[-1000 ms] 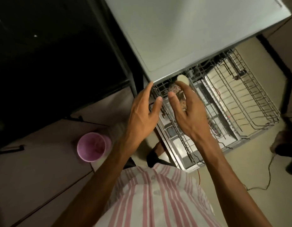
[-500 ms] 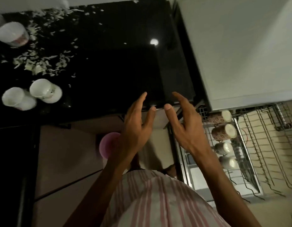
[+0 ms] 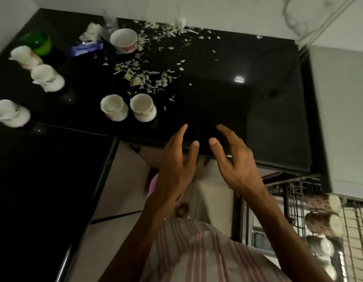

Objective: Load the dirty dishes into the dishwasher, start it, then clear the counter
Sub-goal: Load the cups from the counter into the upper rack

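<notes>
Both hands have come up from the dishwasher rack and now hang over the front edge of the black tabletop (image 3: 227, 110), with far more of that surface in view than a moment ago. Left hand (image 3: 174, 169) is open, fingers spread and only gently bent, holding nothing and touching nothing. Right hand (image 3: 235, 167) is open likewise, fingers loosely curved, palm turned toward the left hand, empty. The two hands are near each other but apart.

Just beyond the left hand's fingertips, two white cups (image 3: 128, 107) stand upright side by side on the tabletop. Farther left are three more white cups (image 3: 47, 78), blurred, and a green cup (image 3: 37, 42) at the back corner. A white bowl with a red pattern (image 3: 124, 40) sits toward the rear beside a blue packet (image 3: 87, 47), and pale scraps (image 3: 144, 78) lie scattered around them.

Down at the right, the dishwasher rack (image 3: 294, 200) is pulled out, with patterned mugs (image 3: 319, 219) and white mugs (image 3: 321, 246) lying in a row along its left side. A pink cup (image 3: 153, 184) shows partly behind the left wrist. A striped shirt (image 3: 196, 255) fills the bottom.
</notes>
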Motion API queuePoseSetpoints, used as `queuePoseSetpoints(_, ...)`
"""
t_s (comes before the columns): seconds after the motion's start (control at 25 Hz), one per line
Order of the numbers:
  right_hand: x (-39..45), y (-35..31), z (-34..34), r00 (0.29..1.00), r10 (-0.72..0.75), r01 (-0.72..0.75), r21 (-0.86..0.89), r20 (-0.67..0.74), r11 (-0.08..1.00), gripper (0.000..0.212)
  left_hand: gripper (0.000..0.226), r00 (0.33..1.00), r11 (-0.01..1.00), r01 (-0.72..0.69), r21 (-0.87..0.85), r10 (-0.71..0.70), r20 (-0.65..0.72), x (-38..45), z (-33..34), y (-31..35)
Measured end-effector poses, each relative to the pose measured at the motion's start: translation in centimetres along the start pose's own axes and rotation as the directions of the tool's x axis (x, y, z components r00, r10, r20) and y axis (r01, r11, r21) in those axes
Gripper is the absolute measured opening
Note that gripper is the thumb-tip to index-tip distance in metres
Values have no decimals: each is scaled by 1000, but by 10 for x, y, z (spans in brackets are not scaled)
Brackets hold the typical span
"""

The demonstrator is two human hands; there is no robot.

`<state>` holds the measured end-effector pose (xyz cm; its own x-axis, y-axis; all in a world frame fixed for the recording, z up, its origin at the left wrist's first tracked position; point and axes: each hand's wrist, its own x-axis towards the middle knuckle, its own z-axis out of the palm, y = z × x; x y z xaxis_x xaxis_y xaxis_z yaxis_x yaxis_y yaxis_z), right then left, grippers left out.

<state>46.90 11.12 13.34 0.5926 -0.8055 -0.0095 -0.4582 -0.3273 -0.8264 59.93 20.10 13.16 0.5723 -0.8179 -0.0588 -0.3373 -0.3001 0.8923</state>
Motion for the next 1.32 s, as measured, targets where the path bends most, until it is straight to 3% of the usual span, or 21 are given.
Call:
queuePoseSetpoints(0.2, 62, -24, 58, 989, -70, 76, -40, 133, 996, 59, 58, 941, 997, -5, 75, 30, -338, 29, -51, -47)
queuePoseSetpoints(0.36, 110, -42, 107, 975, 0, 12, -54, 220, 998, 75, 73, 845, 991, 125, 36, -87, -527, 66, -93, -78)
queuePoseSetpoints(0.52, 145, -52, 138, 967, 54, -58, 6, 247, 998, 90, 90, 830, 968, 248, -46, -236, -505, 104, -119, -96)
queuePoseSetpoints(0.68, 161, -54, 158, 972, 67, -83, 65, 224, 994, 78, 97, 826, 958, 249, -146, -288, -483, 128, -122, -106)
queuePoseSetpoints(1.04, 144, -50, 131, 975, 190, -214, 255, 115, 943, 79, 77, 810, 974, 191, -126, -228, -540, 136, -107, -112)
queuePoseSetpoints(1.16, 118, -44, 98, 967, 253, -250, 369, 41, 895, 72, 73, 846, 968, 189, -165, -245, -473, 128, -86, -90)
queuePoseSetpoints(1.32, 74, -29, 53, 937, 349, -292, 526, -9, 799, 64, 59, 911, 910, 203, -361, -311, -272, 102, -51, -60)
